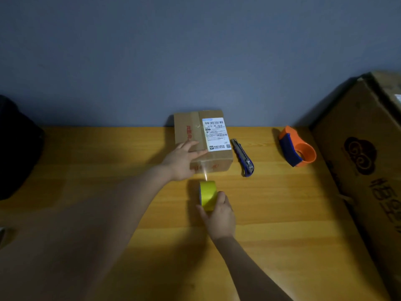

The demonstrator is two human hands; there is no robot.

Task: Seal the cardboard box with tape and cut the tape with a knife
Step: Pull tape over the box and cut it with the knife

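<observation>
Fingers (196, 148) press cardboard box (202, 141); label (216, 134) reads "501E".

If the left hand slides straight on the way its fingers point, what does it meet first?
Probably the white shipping label: the left hand lies flat on the box, fingers aimed up-right at it. Beyond that, likely the wall.

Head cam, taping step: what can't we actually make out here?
- Cardboard box near left corner: hidden under the left hand.
- Shipping label text: too small to read.
- Utility knife blade: too small to tell whether it is out.
- Tape roll core: covered by the right hand.
- Large carton: cut off by the right edge.
- Black object at left: too dark to identify.
</observation>
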